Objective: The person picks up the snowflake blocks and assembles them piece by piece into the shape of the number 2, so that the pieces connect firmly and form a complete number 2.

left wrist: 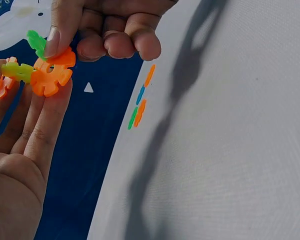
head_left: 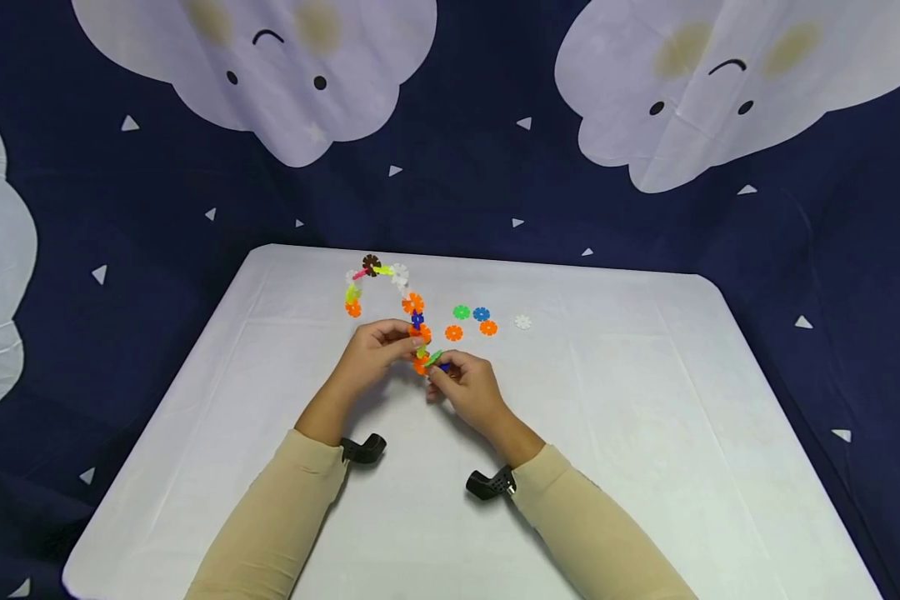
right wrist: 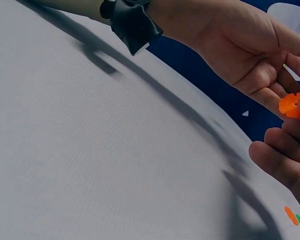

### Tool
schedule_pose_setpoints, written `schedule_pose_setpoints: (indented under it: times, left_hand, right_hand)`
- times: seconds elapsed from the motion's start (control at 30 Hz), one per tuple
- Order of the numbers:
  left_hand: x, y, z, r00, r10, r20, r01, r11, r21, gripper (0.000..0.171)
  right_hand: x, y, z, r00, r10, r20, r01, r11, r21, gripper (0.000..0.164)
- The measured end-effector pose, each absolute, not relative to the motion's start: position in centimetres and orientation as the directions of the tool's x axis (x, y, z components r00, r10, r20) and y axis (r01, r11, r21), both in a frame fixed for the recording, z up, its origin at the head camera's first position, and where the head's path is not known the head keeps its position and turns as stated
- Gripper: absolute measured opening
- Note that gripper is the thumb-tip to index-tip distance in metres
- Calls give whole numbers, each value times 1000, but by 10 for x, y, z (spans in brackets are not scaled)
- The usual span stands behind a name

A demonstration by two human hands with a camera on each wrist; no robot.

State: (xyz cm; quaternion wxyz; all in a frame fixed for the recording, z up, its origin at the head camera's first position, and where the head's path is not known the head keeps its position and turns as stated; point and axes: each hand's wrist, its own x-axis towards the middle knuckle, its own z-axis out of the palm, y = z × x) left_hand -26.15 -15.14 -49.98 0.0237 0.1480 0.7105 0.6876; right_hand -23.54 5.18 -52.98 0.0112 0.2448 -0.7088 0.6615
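A chain of notched plastic discs [head_left: 398, 273], in orange, blue, white, yellow, brown and pink, curves back from the hands over the table. My left hand [head_left: 373, 354] grips its near part, around a yellow disc [left wrist: 20, 72] and an orange disc [left wrist: 51, 77]. From the right, my right hand [head_left: 471, 390] pinches a green disc [head_left: 433, 358] against the chain's near end, its thumb pressing there in the left wrist view. A dark blue disc [head_left: 445, 367] shows partly beside the right fingers. In the right wrist view an orange disc [right wrist: 291, 105] sits between both hands.
Loose discs lie just beyond the right hand: a green disc [head_left: 461, 312], a blue disc [head_left: 482, 314], two orange ones, and a white disc [head_left: 522, 322] farther right. The white table [head_left: 607, 417] has a dark blue cloud-patterned cloth [head_left: 480, 183] behind it.
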Motion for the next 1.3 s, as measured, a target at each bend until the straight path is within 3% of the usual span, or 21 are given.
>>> schedule_pose_setpoints:
  times: [0.33, 0.7, 1.0, 1.3]
  left_hand:
    - [-262, -154, -502, -936, 282, 210, 233, 52, 971, 13]
    - [-262, -151, -503, -928, 318, 194, 229, 77, 970, 12]
    - [-259, -146, -502, -944, 278, 177, 226, 155, 962, 14]
    - [-258, -146, -500, -933, 310, 181, 224, 109, 969, 36]
  right_hand:
    - [-222, 51, -507, -853, -305, 424, -437, -26, -899, 6]
    - [-232, 49, -535, -897, -254, 363, -363, -49, -930, 7]
    - [-236, 51, -542, -915, -244, 321, -313, -74, -947, 6]
    - [-240, 53, -543, -904, -317, 286, -240, -177, -955, 9]
